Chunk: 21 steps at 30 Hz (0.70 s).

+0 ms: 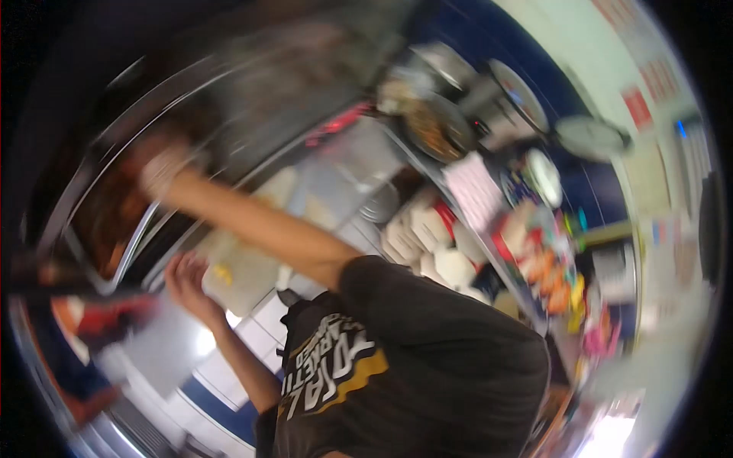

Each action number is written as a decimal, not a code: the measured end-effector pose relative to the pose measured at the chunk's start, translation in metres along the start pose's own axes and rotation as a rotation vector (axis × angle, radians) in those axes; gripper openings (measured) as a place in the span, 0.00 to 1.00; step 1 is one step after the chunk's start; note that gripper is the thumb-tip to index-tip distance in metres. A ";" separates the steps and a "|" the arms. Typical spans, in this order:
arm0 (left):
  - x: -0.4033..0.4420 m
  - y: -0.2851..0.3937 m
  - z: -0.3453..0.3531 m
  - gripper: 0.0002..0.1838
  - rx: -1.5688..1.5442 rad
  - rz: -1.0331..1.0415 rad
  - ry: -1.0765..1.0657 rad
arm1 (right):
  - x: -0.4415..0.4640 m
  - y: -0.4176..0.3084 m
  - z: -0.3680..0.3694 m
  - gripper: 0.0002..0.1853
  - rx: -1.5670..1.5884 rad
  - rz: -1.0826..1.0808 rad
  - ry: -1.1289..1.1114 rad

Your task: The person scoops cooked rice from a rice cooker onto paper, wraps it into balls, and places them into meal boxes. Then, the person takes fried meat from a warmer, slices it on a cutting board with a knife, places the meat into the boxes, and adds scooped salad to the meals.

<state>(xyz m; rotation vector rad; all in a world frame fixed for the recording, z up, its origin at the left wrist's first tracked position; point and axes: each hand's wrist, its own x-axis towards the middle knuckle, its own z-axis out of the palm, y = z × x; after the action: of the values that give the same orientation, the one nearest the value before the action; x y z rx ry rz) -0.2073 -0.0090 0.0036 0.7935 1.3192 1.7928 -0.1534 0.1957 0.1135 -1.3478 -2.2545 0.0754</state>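
Note:
My right hand [164, 172] reaches out to the far left, over a dark metal-rimmed bin or tray [126, 267] with brown and orange contents. Motion smears its fingers, so I cannot tell what they hold; something pale covers the wrist. Lower down, my left hand [189, 286] hovers with loosely bent fingers and nothing visible in it. It is nearest a pale cutting board [248, 278], on which small yellow bits [222, 274] lie.
A black pan of brown food [435, 130] and a cooker-like pot [496, 114] stand on the upper-right counter. Nearby are a pink cloth [473, 187], stacked white containers [420, 233] and colourful packets [550, 267]. Several red items [114, 313] lie at the lower left.

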 end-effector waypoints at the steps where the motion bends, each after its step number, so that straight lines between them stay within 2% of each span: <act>1: -0.002 -0.008 -0.001 0.17 0.019 -0.031 -0.044 | 0.019 0.004 0.025 0.16 0.027 0.052 -0.072; 2: -0.005 -0.009 0.001 0.16 0.045 -0.049 -0.063 | 0.024 -0.001 0.004 0.19 0.135 0.180 -0.131; 4: -0.011 -0.019 0.003 0.15 0.056 -0.104 -0.127 | 0.010 -0.006 -0.021 0.20 0.204 0.301 -0.059; 6: -0.015 -0.025 0.004 0.15 0.080 -0.149 -0.159 | 0.012 0.000 -0.002 0.20 0.006 0.180 -0.063; 8: -0.027 -0.029 0.009 0.14 0.073 -0.158 -0.224 | 0.018 0.005 -0.017 0.20 0.259 0.227 -0.364; 10: -0.032 -0.033 0.018 0.14 0.122 -0.173 -0.246 | 0.013 -0.011 0.027 0.23 0.011 0.112 0.092; 11: -0.035 -0.037 0.022 0.14 0.121 -0.185 -0.261 | 0.007 -0.006 0.015 0.23 0.013 0.126 0.103; 13: -0.045 -0.044 0.032 0.14 0.132 -0.189 -0.279 | -0.012 -0.001 -0.029 0.18 0.234 -0.029 -0.129; 14: -0.053 -0.047 0.038 0.14 0.143 -0.183 -0.291 | -0.026 -0.002 -0.031 0.18 0.242 -0.027 -0.119; 16: -0.069 -0.061 0.055 0.15 0.163 -0.174 -0.308 | -0.056 0.000 -0.029 0.12 0.263 -0.068 0.729; 17: -0.079 -0.072 0.063 0.16 0.213 -0.135 -0.237 | -0.071 0.011 -0.050 0.12 0.265 -0.058 0.736; 19: -0.115 -0.069 0.103 0.19 0.244 -0.132 -0.098 | -0.136 0.040 -0.126 0.09 0.577 -0.062 0.590; 21: -0.135 -0.081 0.132 0.18 0.251 -0.215 -0.186 | -0.217 0.106 -0.193 0.12 0.872 0.067 0.441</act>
<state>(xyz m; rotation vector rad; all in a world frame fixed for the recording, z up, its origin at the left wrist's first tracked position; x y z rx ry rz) -0.0111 -0.0455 -0.0439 0.8930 1.4618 1.3702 0.1010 0.0276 0.1642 -0.8412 -1.5052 0.6357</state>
